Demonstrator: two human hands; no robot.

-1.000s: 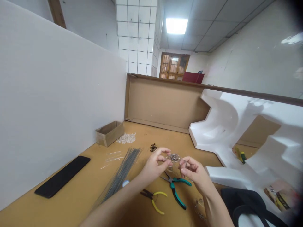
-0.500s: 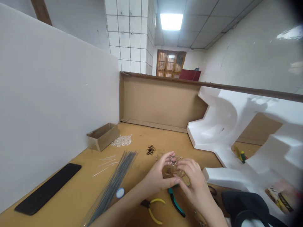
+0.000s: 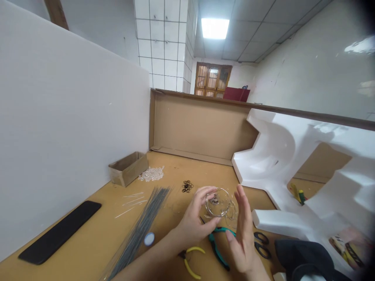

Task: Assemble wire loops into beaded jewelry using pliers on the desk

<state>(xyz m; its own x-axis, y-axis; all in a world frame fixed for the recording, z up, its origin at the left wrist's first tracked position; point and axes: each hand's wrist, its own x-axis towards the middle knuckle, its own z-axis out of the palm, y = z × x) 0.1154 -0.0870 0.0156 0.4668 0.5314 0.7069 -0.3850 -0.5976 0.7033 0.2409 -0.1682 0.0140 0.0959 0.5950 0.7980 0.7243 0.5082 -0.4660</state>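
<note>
A round silvery wire loop (image 3: 217, 215) is held at its left side by my left hand (image 3: 191, 218), the thumb below and the fingers above. My right hand (image 3: 243, 234) stands to the right of the loop, its fingers raised and thumb apart, with nothing in it. Behind and beside the loop lies a small tangle of thin wire pieces (image 3: 233, 212) on the table. Under the hands are teal-handled pliers (image 3: 217, 249), partly covered, and yellow-handled pliers (image 3: 190, 265) further left.
Left of my arm lies a bundle of grey wires (image 3: 146, 222). Further off are black rings (image 3: 186, 186), clear beads (image 3: 151, 174) and a cardboard box (image 3: 127, 169). At right, scissors (image 3: 262, 245) lie beside white foam (image 3: 278, 219). A black strip (image 3: 60, 233) lies far left.
My right hand has moved away from the loop to the right and opened. The loop, earlier largely hidden between both hands, now shows clearly in my left hand.
</note>
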